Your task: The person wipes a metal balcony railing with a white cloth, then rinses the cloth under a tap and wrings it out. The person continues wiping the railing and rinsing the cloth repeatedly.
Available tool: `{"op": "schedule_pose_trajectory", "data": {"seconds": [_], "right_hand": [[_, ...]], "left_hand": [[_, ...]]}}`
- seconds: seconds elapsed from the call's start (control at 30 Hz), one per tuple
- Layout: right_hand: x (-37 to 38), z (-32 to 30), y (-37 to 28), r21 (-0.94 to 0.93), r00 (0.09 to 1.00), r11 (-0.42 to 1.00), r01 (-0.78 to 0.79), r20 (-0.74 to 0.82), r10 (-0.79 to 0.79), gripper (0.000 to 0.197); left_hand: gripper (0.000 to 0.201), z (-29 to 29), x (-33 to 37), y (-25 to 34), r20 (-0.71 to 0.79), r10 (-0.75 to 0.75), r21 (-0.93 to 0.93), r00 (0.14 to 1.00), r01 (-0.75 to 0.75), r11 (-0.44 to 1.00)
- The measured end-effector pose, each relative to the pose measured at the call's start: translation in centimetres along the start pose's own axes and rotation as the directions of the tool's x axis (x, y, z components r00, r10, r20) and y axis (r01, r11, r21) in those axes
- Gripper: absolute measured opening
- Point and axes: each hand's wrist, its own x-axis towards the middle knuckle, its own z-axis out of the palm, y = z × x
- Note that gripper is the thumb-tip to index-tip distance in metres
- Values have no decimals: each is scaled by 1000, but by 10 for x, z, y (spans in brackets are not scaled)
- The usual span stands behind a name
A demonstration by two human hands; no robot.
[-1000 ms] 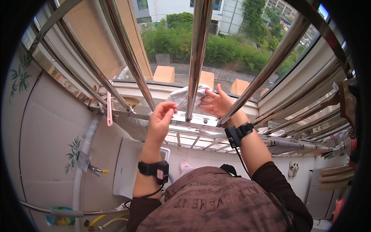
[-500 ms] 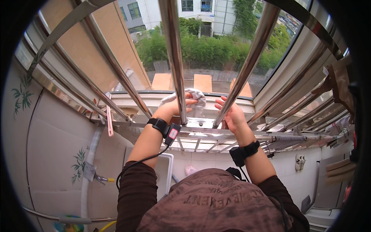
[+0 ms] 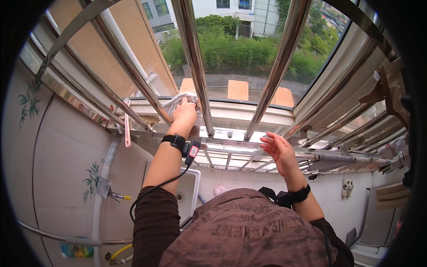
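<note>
My left hand (image 3: 184,112) reaches between two upright metal bars toward the window frame. Its fingers press on a crumpled greyish-white cloth (image 3: 172,104), which lies against the ledge beyond the bars; part of the cloth is hidden by the hand. The nearest bar (image 3: 198,84) stands just to the right of that hand. My right hand (image 3: 282,153) is raised on the near side of the bars, its fingers apart and nothing in them. It is above the horizontal rail (image 3: 249,147), near the foot of another bar (image 3: 276,80).
A long pink-handled tool (image 3: 127,127) hangs at the left of the rail. Below stand a white sink (image 3: 195,189) and a tap (image 3: 116,196) by the tiled wall (image 3: 66,151). Cloths hang on a rack (image 3: 331,161) at right. White shoes (image 3: 347,188) stand on the floor.
My left hand has slid the cloth leftward along the ledge, past the middle bar. My right hand has drawn back from beside the right-hand bar, toward me and slightly right.
</note>
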Motion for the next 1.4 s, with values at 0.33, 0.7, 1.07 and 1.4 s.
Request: {"op": "schedule_pose_trajectory", "data": {"seconds": [0.33, 0.7, 1.07, 1.4], "right_hand": [[-14, -20, 14, -30, 1000, 1000, 2, 4, -2, 28], [6, 2, 19, -62, 995, 997, -56, 76, 61, 27], [12, 4, 20, -110, 993, 992, -59, 95, 70, 28], [9, 11, 31, -138, 982, 981, -139, 112, 155, 27]], "left_hand": [[27, 23, -22, -11, -259, 299, -240, 918, -361, 901], [64, 10, 2, 0, -4, -272, -136, 962, 269, 953], [34, 3, -98, -58, -218, 432, -798, 875, -415, 437], [30, -35, -20, -129, -426, 499, -212, 755, -620, 756]]}}
